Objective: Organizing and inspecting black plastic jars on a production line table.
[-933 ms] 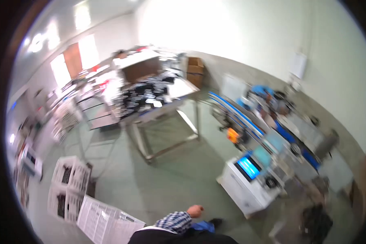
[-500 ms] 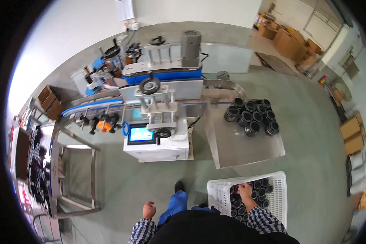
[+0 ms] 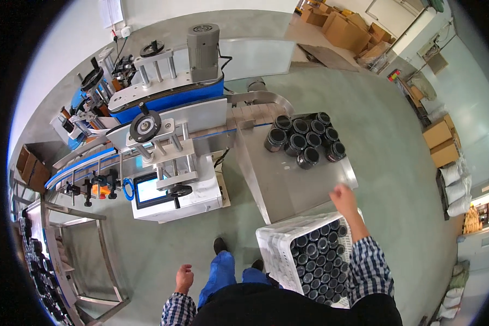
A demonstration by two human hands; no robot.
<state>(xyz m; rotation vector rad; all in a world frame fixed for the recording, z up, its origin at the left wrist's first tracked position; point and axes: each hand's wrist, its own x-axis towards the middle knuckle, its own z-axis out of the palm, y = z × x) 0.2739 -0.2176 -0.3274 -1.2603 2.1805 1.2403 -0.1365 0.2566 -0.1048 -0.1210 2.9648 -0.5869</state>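
Observation:
Over the near right corner of the metal tray (image 3: 304,190) is my right hand (image 3: 345,200), its fingers curled in, slightly blurred, with nothing visible in them. Several black jars (image 3: 308,157) stand grouped on the far part of that tray, apart from the hand. Below my right forearm sits a white plastic crate (image 3: 274,242), packed with more black jars (image 3: 320,244). My left hand (image 3: 184,279) hangs beside my left leg, loosely closed and holding nothing that shows.
A conveyor machine (image 3: 174,136) with handwheels, a grey motor (image 3: 204,51) and a lit touchscreen (image 3: 151,190) stands ahead to the left. At far left is a metal-framed table (image 3: 100,250) beside dark items. Cardboard boxes (image 3: 348,32) lie at the back right.
My right hand has risen out of the crate and moved forward to the tray's edge. My left hand stays low by my leg. The view has turned rightward.

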